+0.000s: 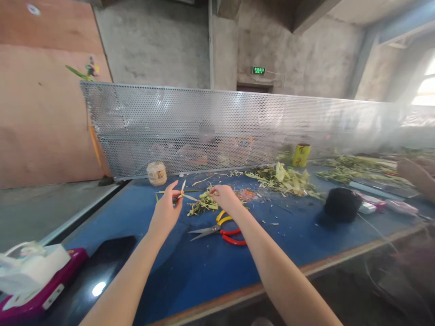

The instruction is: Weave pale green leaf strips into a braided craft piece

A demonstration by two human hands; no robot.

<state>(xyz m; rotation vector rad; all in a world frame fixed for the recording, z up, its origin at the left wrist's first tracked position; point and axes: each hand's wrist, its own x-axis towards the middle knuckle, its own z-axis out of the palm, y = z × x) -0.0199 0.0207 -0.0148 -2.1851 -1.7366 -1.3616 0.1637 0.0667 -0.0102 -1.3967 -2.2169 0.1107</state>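
Observation:
My left hand [166, 209] pinches crossed pale leaf strips [189, 197] between thumb and fingers, their ends sticking out in several directions. My right hand [224, 197] is level with it, a little to the right. Its fingers are closed at the edge of a small heap of green leaf scraps [203, 204]; whatever lies between them is too small to make out. Below the hands, scissors [210, 230] with red handles rest on the blue tabletop [193, 276], blades pointing left. Yellow handles [224, 218] beside them are partly covered by my right forearm.
A pale round container [157, 174] and a yellow-green can [301, 155] stand near the perforated metal screen [190, 117]. A larger leaf pile [283, 179] lies behind, black yarn [342, 205] at right. A dark phone-like slab [112, 253] and purple box [64, 276] sit at left. Another person's arm [418, 174] shows at far right.

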